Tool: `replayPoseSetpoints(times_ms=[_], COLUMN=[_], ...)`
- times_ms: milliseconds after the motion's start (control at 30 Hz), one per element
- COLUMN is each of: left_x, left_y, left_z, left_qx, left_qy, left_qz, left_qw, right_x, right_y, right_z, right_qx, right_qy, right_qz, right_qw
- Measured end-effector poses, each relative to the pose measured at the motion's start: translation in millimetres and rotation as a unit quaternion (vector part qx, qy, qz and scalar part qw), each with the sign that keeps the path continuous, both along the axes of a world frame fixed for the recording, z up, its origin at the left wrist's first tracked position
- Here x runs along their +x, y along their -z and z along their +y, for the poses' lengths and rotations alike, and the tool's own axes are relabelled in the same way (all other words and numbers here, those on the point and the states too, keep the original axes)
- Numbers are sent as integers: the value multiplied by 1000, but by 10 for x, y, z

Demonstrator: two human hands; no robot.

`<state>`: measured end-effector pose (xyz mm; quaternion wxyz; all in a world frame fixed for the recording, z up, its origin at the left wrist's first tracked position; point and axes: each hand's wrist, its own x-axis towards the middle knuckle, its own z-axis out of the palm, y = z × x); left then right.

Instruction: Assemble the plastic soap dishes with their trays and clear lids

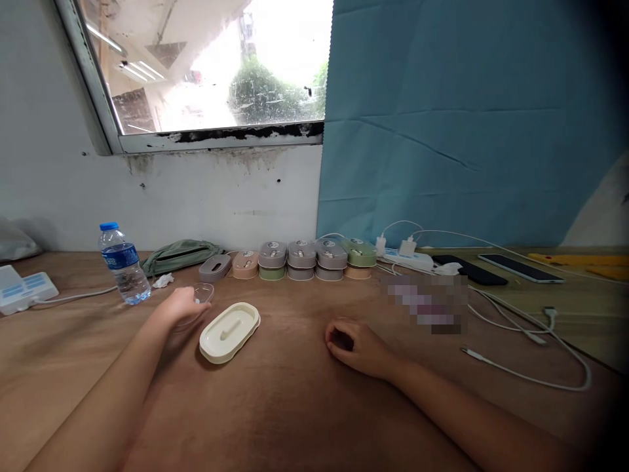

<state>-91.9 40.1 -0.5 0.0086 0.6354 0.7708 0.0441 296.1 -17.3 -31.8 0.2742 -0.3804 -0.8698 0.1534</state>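
Observation:
My left hand [177, 305] is closed on a clear plastic lid [205, 292], whose see-through edge shows past the fingertips. Just right of that hand, a cream oval tray [211, 342] lies on the brown table, with a raised bar in its middle. My right hand [356, 346] rests on the table with its fingers curled round toward the thumb, and the hollow between them shows nothing held. Along the wall stand several small oval boxes in grey, green and peach, among them a stacked grey box [301, 253] and a single peach box [245, 265].
At left are a water bottle [124, 265], a green pouch [183, 255], a crumpled tissue [164, 280] and a power strip [29, 290]. White charging cables [535, 380] and phones [519, 267] lie at right. A blurred patch hides something nearby.

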Motion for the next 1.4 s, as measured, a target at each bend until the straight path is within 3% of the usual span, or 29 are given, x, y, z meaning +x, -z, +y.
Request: replayPoseSetpoints(times_ms=[100, 167, 300, 400, 533, 667, 767, 867, 967, 1067, 1167, 1267, 1333, 1400], left_x=[16, 26, 16, -8, -40, 30, 284, 710, 1140, 1401, 1469, 1416, 1336, 1219], left_y=[-22, 3, 113, 175, 106, -133, -291, -324, -239, -106, 3, 33, 12, -16], left_z=[279, 515, 893, 1007, 963, 703, 337, -113, -509, -744, -827, -837, -820, -780], left_qx=[107, 141, 128, 128, 175, 279, 374, 301, 173, 76, 37, 16, 33, 61], left_qy=[-14, 8, 46, 54, 43, 29, 117, 284, 403, 505, 574, 565, 510, 427], left_qz=[22, 21, -6, -37, -68, -92, -158, -212, -222, -180, -180, -225, -237, -207], left_qw=[994, 990, 991, 990, 981, 956, 906, 885, 871, 841, 798, 794, 826, 878], right_x=[-3, -2, -1, -1, 7, 6, -10, -11, 19, 58, 72, 56, 44, 42], right_y=[12, 16, 10, 6, 11, 27, 21, -21, -94, -181, -251, -273, -258, -224], right_z=[9, 7, -13, -23, -20, -4, -1, -24, -74, -138, -185, -184, -157, -116], right_qx=[2, 4, 8, 10, 20, 38, 99, 185, 220, 176, 74, 8, 12, 30], right_qy=[5, 6, 3, 2, 3, 5, 40, 66, 31, -18, -58, -95, -78, -43], right_qz=[3, 7, 12, 13, 17, 40, 107, 160, 126, 40, -22, -39, -11, 39], right_qw=[1000, 1000, 1000, 1000, 1000, 998, 988, 967, 967, 983, 995, 995, 997, 998])
